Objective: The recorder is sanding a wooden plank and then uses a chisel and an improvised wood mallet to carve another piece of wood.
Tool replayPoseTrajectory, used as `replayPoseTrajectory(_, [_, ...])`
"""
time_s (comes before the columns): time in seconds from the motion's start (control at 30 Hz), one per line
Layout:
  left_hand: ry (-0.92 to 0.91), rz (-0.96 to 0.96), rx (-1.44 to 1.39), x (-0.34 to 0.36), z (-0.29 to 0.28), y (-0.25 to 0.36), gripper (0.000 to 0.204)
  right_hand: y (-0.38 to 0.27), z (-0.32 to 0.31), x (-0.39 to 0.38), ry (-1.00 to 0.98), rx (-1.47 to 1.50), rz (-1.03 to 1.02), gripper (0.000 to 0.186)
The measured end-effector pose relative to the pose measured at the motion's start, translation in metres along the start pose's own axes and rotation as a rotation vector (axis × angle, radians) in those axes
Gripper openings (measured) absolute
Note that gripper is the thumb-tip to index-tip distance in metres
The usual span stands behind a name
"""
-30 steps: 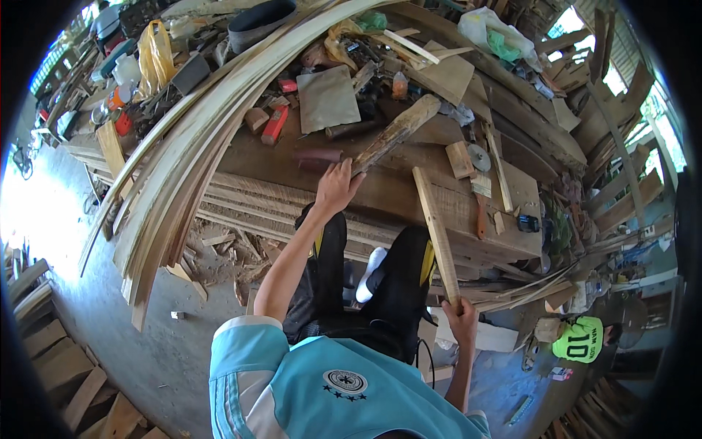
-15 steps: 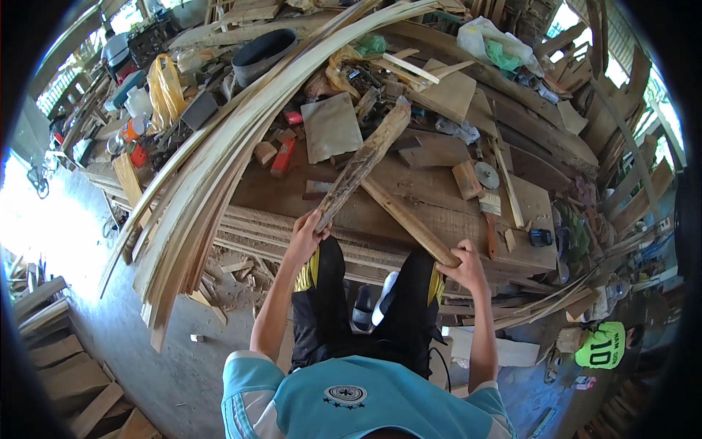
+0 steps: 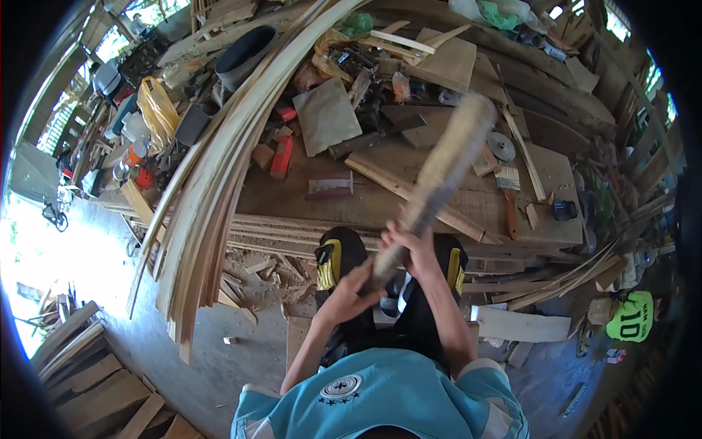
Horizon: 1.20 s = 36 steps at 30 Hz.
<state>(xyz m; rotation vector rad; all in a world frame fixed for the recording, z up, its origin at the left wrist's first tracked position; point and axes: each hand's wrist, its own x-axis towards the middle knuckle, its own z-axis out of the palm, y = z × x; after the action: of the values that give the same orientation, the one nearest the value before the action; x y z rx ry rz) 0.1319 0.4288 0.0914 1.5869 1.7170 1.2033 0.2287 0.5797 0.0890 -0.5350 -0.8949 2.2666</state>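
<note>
Holding the low end of the thick stick with curled fingers of the left hand, maybe to carry its weight. Touching it just higher up with the right hand, maybe to steady it; too blurry to tell if pinching or resting. Tilted up and right, over the table. Flat on the table, behind: thin wood, likely there to free the right hand. Half a second ago, held thin wood too; now only the thick stick.

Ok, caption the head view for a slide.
Left hand and right hand hold a motion-blurred wooden stick before a cluttered workbench.
</note>
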Motion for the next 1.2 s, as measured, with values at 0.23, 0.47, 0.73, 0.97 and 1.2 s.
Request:
replayPoseTrajectory(0.23, [0.317, 0.191, 0.576, 0.146, -0.08, -0.064, 0.026, -0.047, -0.092, -0.116, 0.324, 0.148, 0.077, 0.039])
replayPoseTrajectory(0.47, [0.0, -0.325, 1.029, 0.232, -0.093, -0.137, 0.041, -0.038, -0.147, -0.215, 0.604, -0.328, 0.042, 0.038])
replayPoseTrajectory(0.73, [0.199, -0.078, 0.558, 0.225, -0.129, -0.103, 0.041, -0.037, -0.146, -0.264, 0.704, -0.625, 0.124, 0.038])
replayPoseTrajectory(0.97, [0.52, 0.248, 0.433, 0.195, -0.148, -0.009, 0.031, -0.036, -0.138, -0.247, 0.545, -0.52, 0.155, 0.042])
replayPoseTrajectory(1.2, [0.689, 0.288, -0.006, 0.14, -0.16, 0.048, 0.024, -0.046, -0.136, -0.186, 0.389, -0.534, 0.188, 0.054])
